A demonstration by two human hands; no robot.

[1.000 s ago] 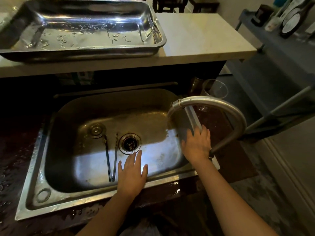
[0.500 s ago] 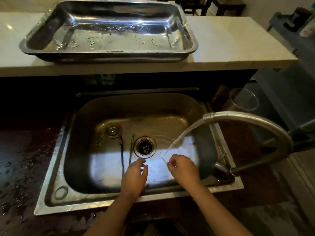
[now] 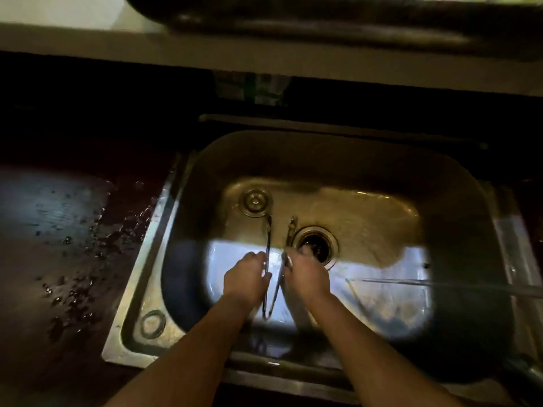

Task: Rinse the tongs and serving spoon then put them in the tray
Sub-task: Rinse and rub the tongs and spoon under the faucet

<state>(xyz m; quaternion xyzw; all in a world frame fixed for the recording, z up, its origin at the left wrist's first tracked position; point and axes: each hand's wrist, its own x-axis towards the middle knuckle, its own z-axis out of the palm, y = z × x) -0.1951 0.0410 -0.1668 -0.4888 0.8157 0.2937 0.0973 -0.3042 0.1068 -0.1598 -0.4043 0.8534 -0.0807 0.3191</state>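
Observation:
Metal tongs (image 3: 268, 239) lie in a V on the floor of the steel sink (image 3: 188, 183), hinge end toward me, tips pointing away beside the drain (image 3: 316, 245). My left hand (image 3: 245, 279) curls its fingers against the left arm of the tongs. My right hand (image 3: 307, 276) pinches the right arm. A round metal disc (image 3: 255, 201) sits at the tip of the left arm; I cannot tell whether it is the serving spoon's bowl. The steel tray (image 3: 323, 22) shows only its near rim on the raised counter at the top edge.
A thin stream of water (image 3: 388, 280) runs from the faucet spout (image 3: 505, 290) at the right into the sink. The dark counter (image 3: 67, 259) to the left is wet with drops. A pale raised ledge (image 3: 88, 51) runs behind the sink.
Both hands have dropped further into the sink and closed on the two arms of the tongs. My head has tilted down, so the tray is almost out of view.

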